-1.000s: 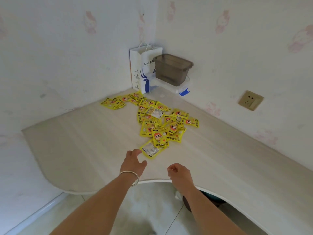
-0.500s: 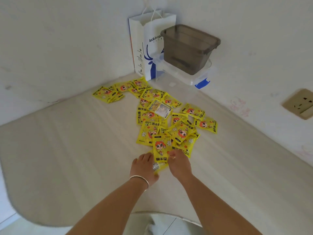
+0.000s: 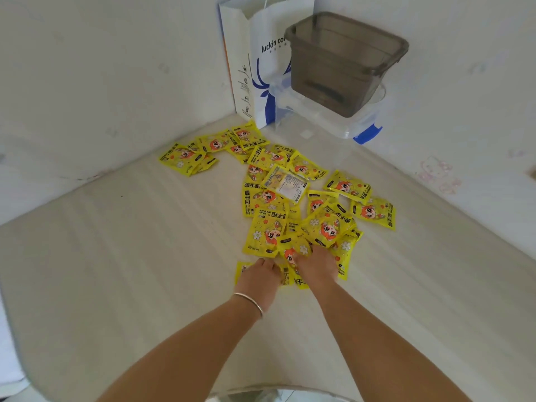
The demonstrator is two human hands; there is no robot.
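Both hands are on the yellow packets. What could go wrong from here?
1. The packets overlap in a loose pile, so the left hand and right hand at its near edge may lift several or drag neighbours along.
2. The bin sits on a clear box in the corner; a packet dropped in carelessly might shift it.

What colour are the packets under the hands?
The packets are bright yellow with cartoon figures; head view shows it best.

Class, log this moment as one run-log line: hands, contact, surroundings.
left hand: touches nearest yellow packets | right hand: touches packets alongside, grip unclear | grey bin, paper bag: table corner, apart from hands
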